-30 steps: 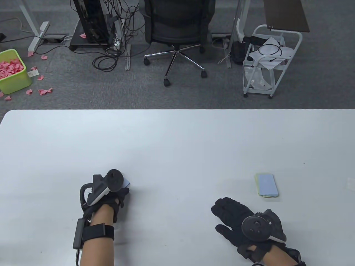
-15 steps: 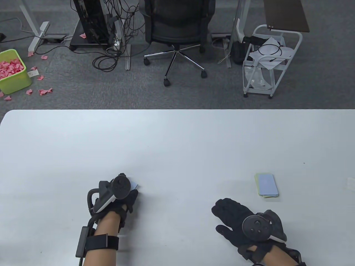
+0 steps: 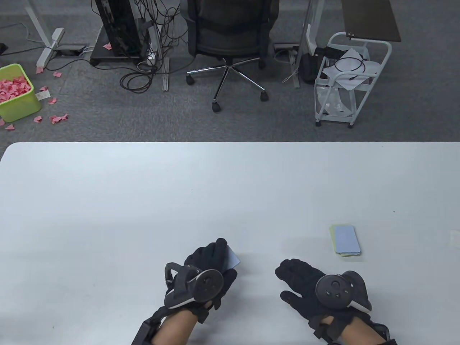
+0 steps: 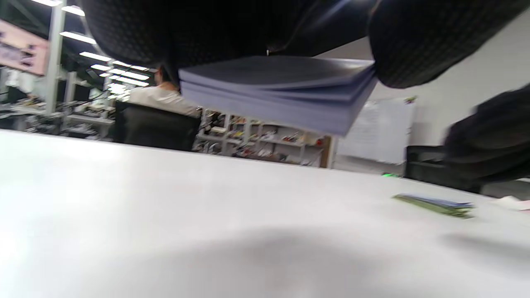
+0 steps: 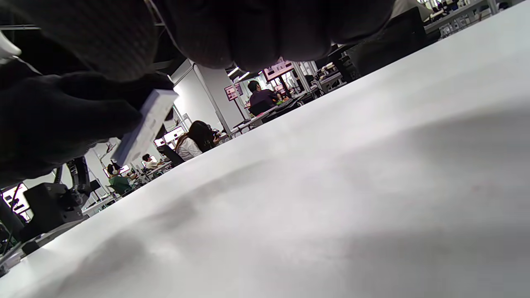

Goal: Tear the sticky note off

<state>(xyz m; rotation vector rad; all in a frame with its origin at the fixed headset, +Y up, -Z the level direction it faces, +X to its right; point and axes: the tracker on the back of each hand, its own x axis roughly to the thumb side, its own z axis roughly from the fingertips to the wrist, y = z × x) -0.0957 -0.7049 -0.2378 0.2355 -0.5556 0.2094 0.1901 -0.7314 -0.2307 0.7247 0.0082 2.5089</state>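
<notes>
The left hand [image 3: 208,267] grips a pad [image 4: 285,93] of pale blue sticky notes, held clear above the counter [image 3: 143,187] near its front edge. The right hand [image 3: 305,284] lies flat and empty, fingers spread, just beside it. The pad looks light; its sheets are thin, limp and easily creased, so a free corner of the top note seems the best hold. Another pad [image 3: 345,240] lies toward the right edge.
</notes>
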